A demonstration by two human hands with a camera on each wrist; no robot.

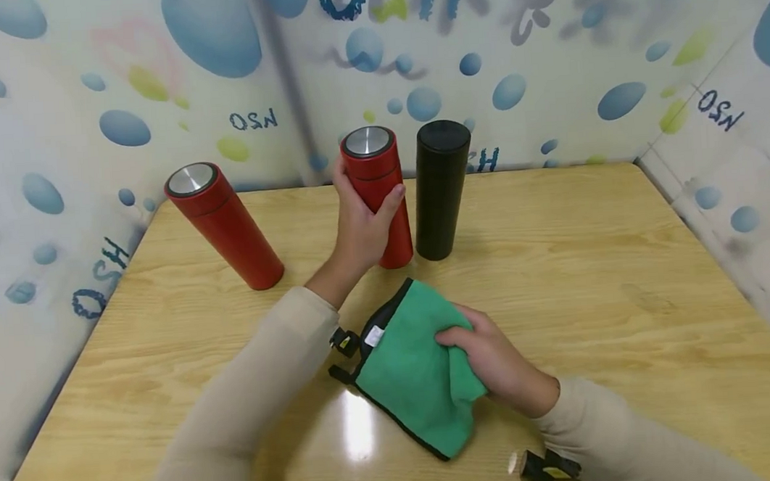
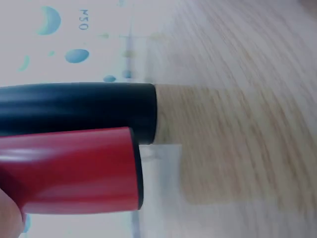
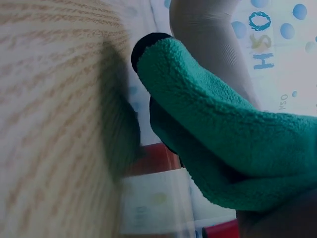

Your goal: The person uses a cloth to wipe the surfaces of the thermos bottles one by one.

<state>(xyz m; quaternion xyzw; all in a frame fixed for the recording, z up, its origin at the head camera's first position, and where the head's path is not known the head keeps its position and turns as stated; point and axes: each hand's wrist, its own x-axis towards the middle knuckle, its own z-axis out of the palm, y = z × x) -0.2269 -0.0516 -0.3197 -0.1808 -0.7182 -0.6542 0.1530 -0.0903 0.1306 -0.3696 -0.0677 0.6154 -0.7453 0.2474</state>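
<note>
My left hand (image 1: 361,227) grips a red thermos flask (image 1: 397,243) with a silver-topped lid, its thumb across the front. The flask stands upright; whether its base touches the table I cannot tell. Just right of it is a black flask (image 1: 443,194), overlapping behind the red one (image 2: 79,171) in the left wrist view. In my right hand (image 1: 498,358) a green cloth (image 1: 418,369) with black edging and a small white label is pinched between thumb and fingers. Folds of the cloth (image 3: 208,104) hang above the table in the right wrist view.
A second red flask (image 1: 230,227) stands at the left of the wooden table (image 1: 595,258). Close behind the table rises a wall (image 1: 325,91) patterned with blue drops, and side walls flank it.
</note>
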